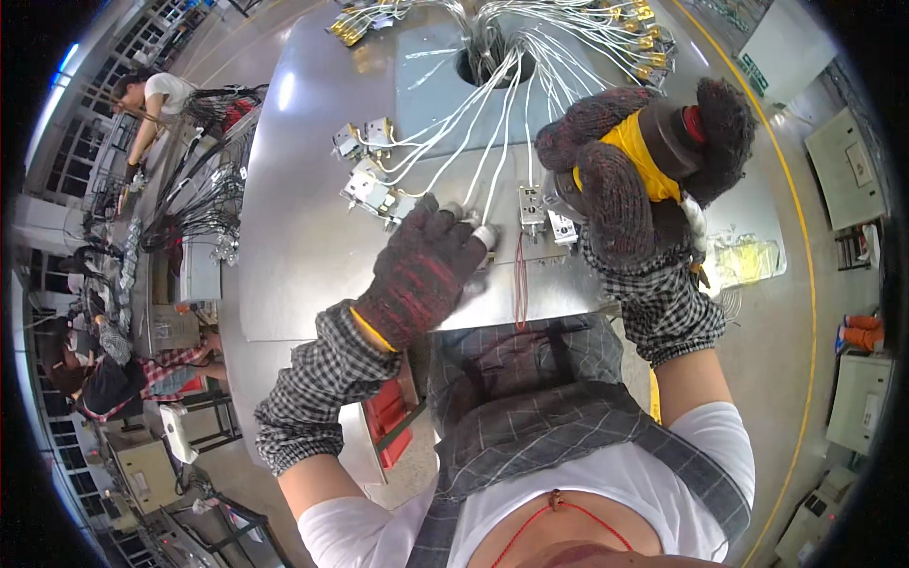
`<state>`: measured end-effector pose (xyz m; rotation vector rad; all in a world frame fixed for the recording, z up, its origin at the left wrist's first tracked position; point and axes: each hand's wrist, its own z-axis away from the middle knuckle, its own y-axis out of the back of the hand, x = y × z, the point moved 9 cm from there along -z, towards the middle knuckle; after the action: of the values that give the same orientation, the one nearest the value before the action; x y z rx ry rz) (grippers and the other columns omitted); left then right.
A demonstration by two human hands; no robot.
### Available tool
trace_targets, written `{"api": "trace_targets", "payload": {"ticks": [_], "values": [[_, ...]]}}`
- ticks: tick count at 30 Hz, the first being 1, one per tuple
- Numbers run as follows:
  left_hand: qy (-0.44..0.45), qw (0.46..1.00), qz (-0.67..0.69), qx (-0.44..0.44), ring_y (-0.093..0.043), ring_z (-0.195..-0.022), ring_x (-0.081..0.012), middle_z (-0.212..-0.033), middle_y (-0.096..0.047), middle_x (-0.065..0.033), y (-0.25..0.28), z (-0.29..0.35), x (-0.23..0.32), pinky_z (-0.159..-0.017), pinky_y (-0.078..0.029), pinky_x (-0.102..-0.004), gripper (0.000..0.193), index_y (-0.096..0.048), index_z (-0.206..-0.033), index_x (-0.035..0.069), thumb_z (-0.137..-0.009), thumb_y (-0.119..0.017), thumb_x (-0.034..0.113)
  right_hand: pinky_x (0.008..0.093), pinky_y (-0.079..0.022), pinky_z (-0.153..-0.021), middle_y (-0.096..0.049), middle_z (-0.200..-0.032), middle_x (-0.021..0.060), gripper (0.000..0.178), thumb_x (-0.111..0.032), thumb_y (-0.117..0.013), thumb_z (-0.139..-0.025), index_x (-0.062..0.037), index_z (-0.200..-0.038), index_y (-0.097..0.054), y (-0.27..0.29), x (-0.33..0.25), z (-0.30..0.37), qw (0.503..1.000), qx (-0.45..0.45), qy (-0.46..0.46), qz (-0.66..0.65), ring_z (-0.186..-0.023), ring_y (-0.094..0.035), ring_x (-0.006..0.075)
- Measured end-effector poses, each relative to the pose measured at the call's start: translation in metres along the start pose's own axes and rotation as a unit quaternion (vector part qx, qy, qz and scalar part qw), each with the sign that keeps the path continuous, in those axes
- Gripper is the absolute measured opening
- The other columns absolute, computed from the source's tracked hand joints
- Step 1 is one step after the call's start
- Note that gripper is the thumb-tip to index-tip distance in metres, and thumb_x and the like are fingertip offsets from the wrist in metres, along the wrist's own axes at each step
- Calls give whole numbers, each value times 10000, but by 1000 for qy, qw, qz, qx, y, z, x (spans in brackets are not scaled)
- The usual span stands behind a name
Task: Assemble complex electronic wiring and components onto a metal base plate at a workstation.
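Observation:
My left hand (423,260), in a dark knit glove with red flecks, curls its fingers down near the front of the metal table. They close on a metal connector block (489,257) at the end of a white cable, mostly hidden by the glove. My right hand (615,199), gloved alike, grips a yellow and black power screwdriver (640,156). Its front end is by a small metal connector block (562,230); whether it touches cannot be made out. Another connector block (531,206) lies just left of it. A thin red cord loop (521,289) hangs at the table edge.
White cables (502,123) fan out from a round hole (492,66) in the metal table (294,208). Several metal blocks (374,189) lie left, more with yellowish parts (649,47) at the far right. A clear bag (748,260) sits right. Co-workers (166,95) work at left benches.

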<state>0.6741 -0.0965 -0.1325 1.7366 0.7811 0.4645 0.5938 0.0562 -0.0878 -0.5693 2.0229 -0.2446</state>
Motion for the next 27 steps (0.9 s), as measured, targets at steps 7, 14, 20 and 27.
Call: {"api": "trace_targets", "payload": {"ticks": [7,14,20,27], "values": [[241,715,653,60,-620,-1069,-206,-1310,-575,-138,13,20,-44,-852,-538,-355,701,-456,-1407,48,-825,-765,288,396,-580,-777,-671,-966,149,405,-115,-659,-898,-67,-1245,-456,3,-21,4,996,-20,60,-55,-755,-683,225],[266,484,793,258,-629,-1045,-194,-1335,-552,-120,-22,34,-39,-832,-557,-293,928,-354,-1476,34,-768,-831,397,422,-570,-798,-658,-978,154,452,-129,-581,-957,-87,-1357,-375,-4,-26,3,991,-46,98,-80,-748,-673,236],[211,917,330,79,-687,-794,-244,-1031,-647,-148,-27,3,-18,-653,-536,-361,716,-542,-1362,120,-729,-847,253,392,-564,-622,-637,-924,160,535,-148,-584,-958,-114,-1405,-292,3,-71,-6,952,-11,246,181,-703,-645,223],[206,593,737,249,-650,-982,-235,-1222,-607,-137,-17,6,-34,-786,-548,-351,740,-482,-1374,32,-764,-805,300,357,-537,-590,-631,-933,155,279,-204,-604,-952,-45,-1178,-564,17,-31,56,986,70,-81,126,-705,-622,221]]}}
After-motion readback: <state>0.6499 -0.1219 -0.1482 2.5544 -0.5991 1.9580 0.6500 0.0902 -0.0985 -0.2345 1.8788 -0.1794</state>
